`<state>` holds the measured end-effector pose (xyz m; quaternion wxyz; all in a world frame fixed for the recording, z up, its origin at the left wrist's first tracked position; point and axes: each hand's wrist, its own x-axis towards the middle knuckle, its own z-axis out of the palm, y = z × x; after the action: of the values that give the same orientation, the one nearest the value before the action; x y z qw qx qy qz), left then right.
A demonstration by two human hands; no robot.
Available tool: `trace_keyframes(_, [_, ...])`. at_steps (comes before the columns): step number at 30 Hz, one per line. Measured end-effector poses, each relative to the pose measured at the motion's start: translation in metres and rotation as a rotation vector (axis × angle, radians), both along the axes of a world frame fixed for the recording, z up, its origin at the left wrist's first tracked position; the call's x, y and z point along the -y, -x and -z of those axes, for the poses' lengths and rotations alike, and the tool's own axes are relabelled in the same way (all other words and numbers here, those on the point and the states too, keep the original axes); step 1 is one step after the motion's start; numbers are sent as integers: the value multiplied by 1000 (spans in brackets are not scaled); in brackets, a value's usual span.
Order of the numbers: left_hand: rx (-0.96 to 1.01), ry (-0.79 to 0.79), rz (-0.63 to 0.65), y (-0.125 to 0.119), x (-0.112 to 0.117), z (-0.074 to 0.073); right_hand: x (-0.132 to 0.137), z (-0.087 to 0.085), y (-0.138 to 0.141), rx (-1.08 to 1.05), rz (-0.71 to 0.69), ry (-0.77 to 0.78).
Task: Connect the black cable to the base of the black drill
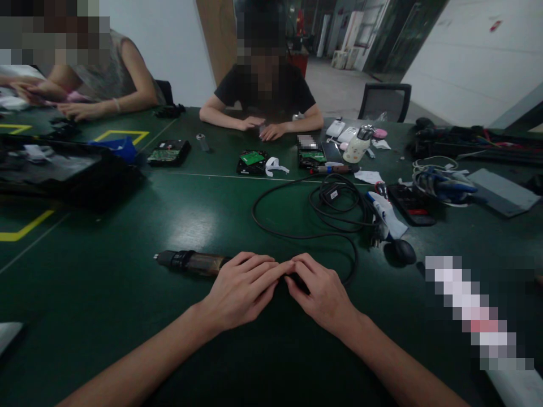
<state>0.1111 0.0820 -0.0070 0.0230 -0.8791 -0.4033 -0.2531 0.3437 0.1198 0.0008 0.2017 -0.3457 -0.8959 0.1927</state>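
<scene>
Handling the corded screwdriver [193, 262] inside the bench's [127, 305] far edge seems the step; left hand [244, 288] and right hand [322, 291] meet, grip unclear; next move needs steadiness.

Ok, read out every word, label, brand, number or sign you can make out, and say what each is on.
No text can be read.
Cable label: too small and blurred.
Red wall mark: too small.
Strip at right: pixelated.
Rightmost green-board unit: pixelated patch at its top.
</scene>
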Motion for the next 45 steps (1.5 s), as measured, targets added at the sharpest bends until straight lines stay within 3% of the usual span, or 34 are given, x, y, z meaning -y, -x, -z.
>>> trace_keyframes(45, [-7, -23, 9, 0, 1, 0, 1, 2, 0, 9, 2, 31])
